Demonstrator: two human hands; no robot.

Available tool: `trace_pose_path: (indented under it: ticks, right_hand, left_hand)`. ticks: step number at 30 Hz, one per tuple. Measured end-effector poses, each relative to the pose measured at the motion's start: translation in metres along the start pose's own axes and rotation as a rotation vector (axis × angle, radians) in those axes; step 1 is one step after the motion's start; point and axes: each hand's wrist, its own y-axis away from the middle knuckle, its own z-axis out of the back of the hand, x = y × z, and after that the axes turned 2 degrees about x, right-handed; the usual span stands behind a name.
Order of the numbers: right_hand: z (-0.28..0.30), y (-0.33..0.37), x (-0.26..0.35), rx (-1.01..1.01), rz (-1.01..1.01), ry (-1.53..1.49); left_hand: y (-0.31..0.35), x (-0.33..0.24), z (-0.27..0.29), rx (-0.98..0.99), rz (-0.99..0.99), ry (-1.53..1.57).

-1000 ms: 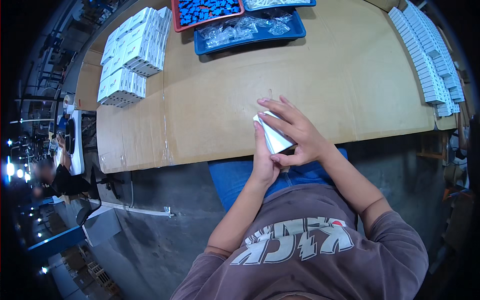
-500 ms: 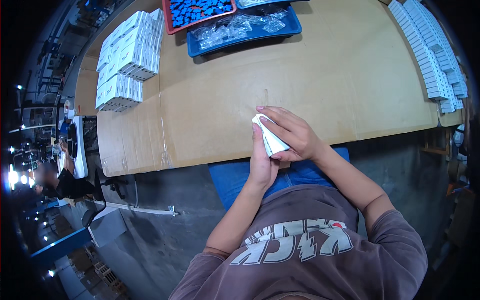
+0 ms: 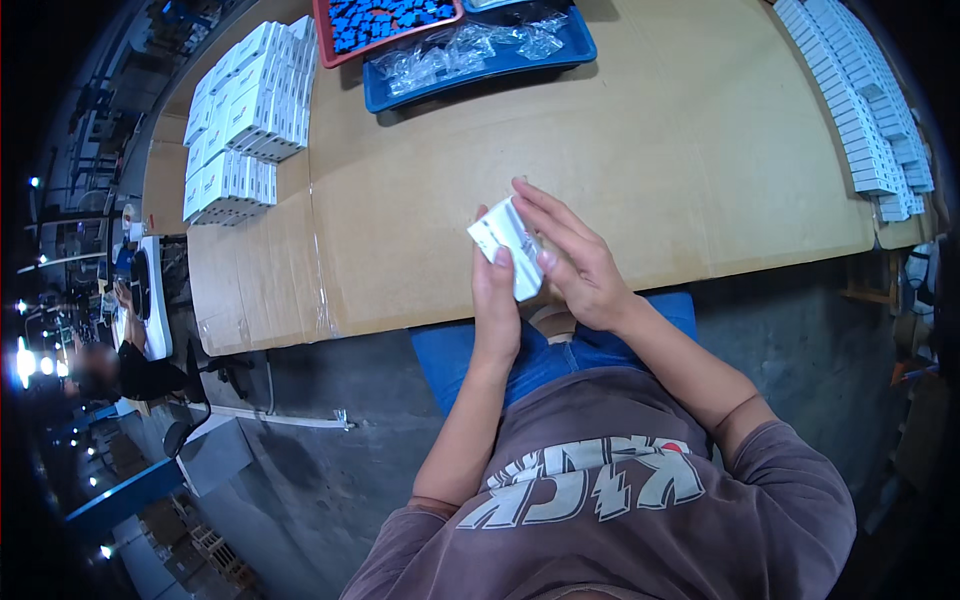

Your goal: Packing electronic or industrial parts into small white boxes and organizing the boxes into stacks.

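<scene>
A small white cardboard box (image 3: 507, 243) is tilted above the near edge of the table, in front of my body. My left hand (image 3: 495, 300) is closed around its left side, thumb on the near face and fingers mostly hidden behind. On the other side is my right hand (image 3: 585, 275), its fingers stretched out and its thumb apart from them. The right fingertips and thumb lie against or very near the box's right edge; contact is hard to tell. Whatever is inside the box does not show.
Stacked white boxes (image 3: 235, 125) stand on the cardboard-covered table (image 3: 420, 220) at left; more stacks (image 3: 865, 110) line the right end. At the back are a blue tray (image 3: 480, 85) of clear plastic bags and a red tray (image 3: 335, 55) of blue pieces. Another person (image 3: 150, 370) sits far left.
The box has shifted slightly left and turned, showing a broader face. My right hand, earlier wrapped over the box, has opened and drawn back to its right side.
</scene>
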Motion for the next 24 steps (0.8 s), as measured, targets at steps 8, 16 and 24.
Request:
trace_pose_path:
  ticks: [8, 16, 24]
  right_hand:
    - [-0.010, 0.007, -0.009, 0.124, 0.226, 0.312]
    - [-0.018, 0.011, -0.016, 0.058, 0.212, 0.270]
    - [-0.026, 0.015, -0.026, 0.014, 0.236, 0.349]
  left_hand:
    - [0.002, -0.013, -0.003, -0.112, 0.182, 0.044]
    - [0.000, -0.008, -0.013, -0.226, 0.157, -0.006]
    - [0.003, -0.010, -0.016, -0.265, 0.184, 0.033]
